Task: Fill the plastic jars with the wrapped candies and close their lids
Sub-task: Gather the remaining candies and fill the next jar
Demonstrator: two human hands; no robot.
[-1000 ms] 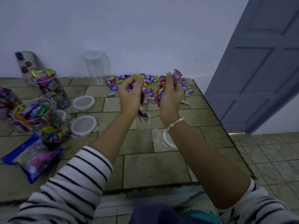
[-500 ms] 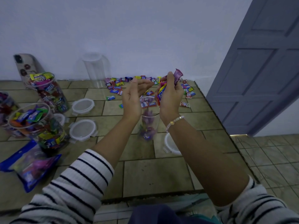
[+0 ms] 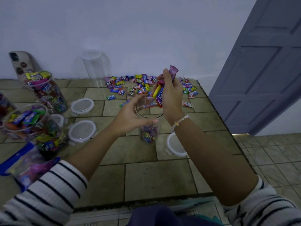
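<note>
The clear jar (image 3: 149, 136) stands mid-way on the tiled surface (image 3: 156, 178), a few candies at its bottom. The left hand (image 3: 128, 116) cups its upper wall, fingers and thumb curved round it. Above its mouth the right hand (image 3: 171, 98) clutches a bunch of wrapped candies (image 3: 158, 95) (one purple wrapper sticks up). A loose lid (image 3: 176, 145) lies just right; the candy pile (image 3: 128, 84) lies behind; two filled jars (image 3: 37, 128) stand left.

Leftmost jar (image 3: 4, 107) — half beyond frame edge
</note>
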